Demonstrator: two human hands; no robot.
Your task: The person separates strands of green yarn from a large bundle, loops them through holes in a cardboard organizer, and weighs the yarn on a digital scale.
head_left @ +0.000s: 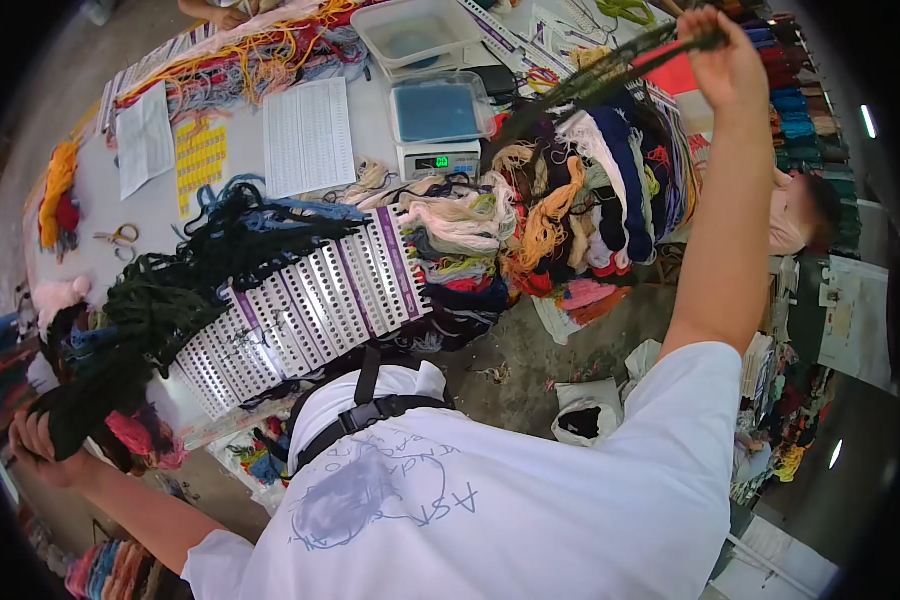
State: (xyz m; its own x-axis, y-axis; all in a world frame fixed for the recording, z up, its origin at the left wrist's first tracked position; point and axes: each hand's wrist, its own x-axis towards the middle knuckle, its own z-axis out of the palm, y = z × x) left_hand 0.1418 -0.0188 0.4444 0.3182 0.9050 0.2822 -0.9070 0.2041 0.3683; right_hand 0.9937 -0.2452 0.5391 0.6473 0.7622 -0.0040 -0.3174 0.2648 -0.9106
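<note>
At the lower left, my left hand (36,440) has its fingers closed round the end of a thick bundle of dark green yarn (160,305), which runs over the table's left part and onto punched white cards (300,305). My right hand (715,50) is raised at the upper right, fingers wrapped round a thinner dark green strand (610,75). That strand stretches down and left above piled multicoloured yarn (570,190). Purple strips edge some of the cards.
A digital scale (440,162) carries a plastic container (440,108). Printed sheets (308,135), scissors (118,238) and orange yarn (58,190) lie on the table. Another person's hand (230,18) shows at the top; another person is at the right. White bags (585,410) stand on the floor.
</note>
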